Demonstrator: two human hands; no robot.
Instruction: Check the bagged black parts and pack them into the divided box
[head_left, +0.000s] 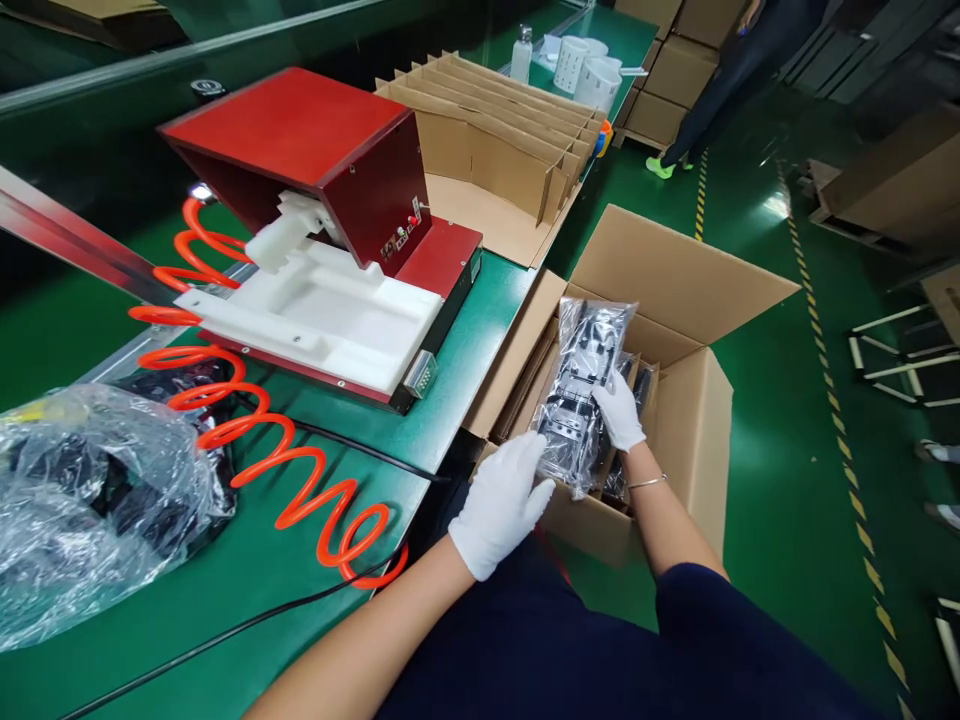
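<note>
My right hand (621, 412), in a white glove, grips the right edge of a clear plastic bag with a black frame-like part (579, 395) inside. The bagged part is tilted above an open cardboard box (694, 440). More dark bagged pieces stand between cardboard dividers in the box, partly hidden by the held one. My left hand (504, 505), also gloved, is close to the bag's lower left corner. Its thumb and fingers are apart, and it holds nothing.
On the green bench (480, 310) stands a red machine (292, 125) with a white fixture (337, 310). An orange coiled hose (255, 465) crosses the bench near a plastic-wrapped bundle (112, 500). Cardboard dividers (495, 130) lie behind. A person (720, 90) stands at the far right.
</note>
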